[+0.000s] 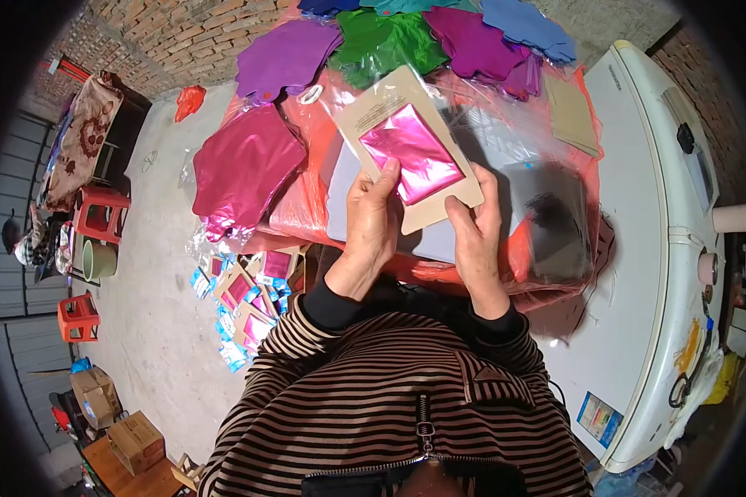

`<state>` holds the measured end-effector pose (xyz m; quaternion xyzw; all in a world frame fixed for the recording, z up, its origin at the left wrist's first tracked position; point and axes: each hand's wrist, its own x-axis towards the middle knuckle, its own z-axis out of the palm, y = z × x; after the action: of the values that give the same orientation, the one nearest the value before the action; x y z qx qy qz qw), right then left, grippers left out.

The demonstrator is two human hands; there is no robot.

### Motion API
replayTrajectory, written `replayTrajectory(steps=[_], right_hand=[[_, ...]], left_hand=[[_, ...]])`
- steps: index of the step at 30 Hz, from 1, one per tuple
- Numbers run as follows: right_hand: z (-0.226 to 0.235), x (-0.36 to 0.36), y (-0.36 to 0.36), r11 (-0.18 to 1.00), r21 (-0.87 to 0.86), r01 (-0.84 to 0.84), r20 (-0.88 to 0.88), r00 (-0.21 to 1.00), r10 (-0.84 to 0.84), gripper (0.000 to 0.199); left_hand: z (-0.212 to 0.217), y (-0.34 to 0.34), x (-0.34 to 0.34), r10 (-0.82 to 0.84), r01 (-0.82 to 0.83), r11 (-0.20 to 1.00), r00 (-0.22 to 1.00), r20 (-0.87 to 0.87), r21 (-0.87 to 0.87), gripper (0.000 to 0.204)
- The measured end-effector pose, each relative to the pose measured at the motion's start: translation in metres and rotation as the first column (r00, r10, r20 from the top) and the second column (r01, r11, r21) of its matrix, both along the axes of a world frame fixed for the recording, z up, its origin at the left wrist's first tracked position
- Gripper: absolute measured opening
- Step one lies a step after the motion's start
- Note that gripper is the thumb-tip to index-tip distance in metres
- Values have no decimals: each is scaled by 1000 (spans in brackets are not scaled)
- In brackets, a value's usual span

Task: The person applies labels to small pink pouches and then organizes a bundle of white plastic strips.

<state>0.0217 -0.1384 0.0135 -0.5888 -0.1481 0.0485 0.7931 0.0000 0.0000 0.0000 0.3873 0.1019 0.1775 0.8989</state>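
Beyond both hands spreads a desk [506, 257] wrapped in red plastic, heaped with purple, green and blue foil balloons [283, 56]. The left hand [371, 222] and right hand [477, 232] pinch a clear-bagged card packet with folded pink foil [409, 154] between them.

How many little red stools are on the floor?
2. One red stool stands at the far left beside a green tub; the other red stool is lower down, nearer the cardboard boxes. More may be hidden.

Card pack [406, 149] lower edge hidden behind hands [423, 219].
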Motion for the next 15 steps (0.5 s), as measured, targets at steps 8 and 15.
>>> replayTrajectory(steps=[8, 15], right_hand=[[14, -4, 7, 990, -127, 66, 136, 990, -48, 37], [31, 0, 9, 942, -242, 231, 280, 947, -160, 33]], left_hand=[[31, 4, -10, -205, 105, 924, 948, -244, -368, 35], [38, -1, -10, -223, 124, 936, 933, -282, -330, 36]])
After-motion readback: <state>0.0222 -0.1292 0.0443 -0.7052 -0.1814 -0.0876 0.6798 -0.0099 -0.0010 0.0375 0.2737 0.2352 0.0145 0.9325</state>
